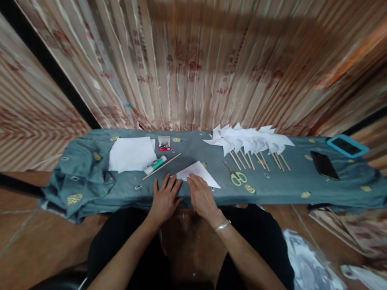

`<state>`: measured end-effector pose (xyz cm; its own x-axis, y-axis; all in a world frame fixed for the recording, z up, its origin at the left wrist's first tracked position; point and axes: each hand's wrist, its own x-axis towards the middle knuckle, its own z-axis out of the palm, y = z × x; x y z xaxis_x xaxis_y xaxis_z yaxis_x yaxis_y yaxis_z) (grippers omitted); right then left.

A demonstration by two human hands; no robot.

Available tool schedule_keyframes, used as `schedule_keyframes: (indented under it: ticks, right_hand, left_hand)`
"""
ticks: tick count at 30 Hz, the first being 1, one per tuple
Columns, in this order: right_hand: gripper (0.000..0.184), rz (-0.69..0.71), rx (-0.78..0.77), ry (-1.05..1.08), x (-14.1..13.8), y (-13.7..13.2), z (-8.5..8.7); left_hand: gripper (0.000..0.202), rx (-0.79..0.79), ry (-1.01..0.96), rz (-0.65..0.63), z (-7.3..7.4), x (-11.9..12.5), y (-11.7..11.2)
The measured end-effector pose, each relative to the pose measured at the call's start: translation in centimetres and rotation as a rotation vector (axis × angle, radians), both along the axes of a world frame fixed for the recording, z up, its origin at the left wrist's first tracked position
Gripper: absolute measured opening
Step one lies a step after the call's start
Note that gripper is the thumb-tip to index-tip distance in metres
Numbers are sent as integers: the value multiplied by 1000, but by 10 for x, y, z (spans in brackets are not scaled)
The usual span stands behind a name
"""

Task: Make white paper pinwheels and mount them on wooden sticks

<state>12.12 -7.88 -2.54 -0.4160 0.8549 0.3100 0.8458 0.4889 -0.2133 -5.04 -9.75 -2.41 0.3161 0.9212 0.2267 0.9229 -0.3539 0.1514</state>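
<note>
A white sheet of paper (198, 171) folded into a triangle lies at the front edge of the cloth-covered table, its peak pointing away from me. My left hand (166, 199) is open, palm down, with fingers spread at the paper's left corner. Fingers stretched out, my right hand (203, 199) lies flat on the paper's lower edge near its middle. Green-handled scissors (238, 178) rest right of the paper, blades partly apart. On the left are a thin wooden stick (161, 166) and a green-and-white glue stick (155, 165).
A stack of white paper (131, 153) lies left, near a small red box of pins (164, 143). Several white paper pinwheels (247, 139) on sticks overlap at the back right. Farther right are a black phone (324, 165) and a blue-framed tablet (347, 146). A curtain (199, 66) hangs behind.
</note>
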Motion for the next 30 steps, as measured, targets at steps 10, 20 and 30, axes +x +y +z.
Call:
schedule_keyframes:
  ticks: [10,20,30]
  right_hand:
    - [43,11,14,-163,56,-17,-6]
    - [42,-215,13,7,90,-10,-4]
    - [39,-369,-92,165,51,31,-20]
  left_hand:
    - [53,-29,-50,-13,-1,-2,0]
    - [57,-57,-30,9,-8,-2,2]
    - [59,-40,-34,13,-8,-4,1]
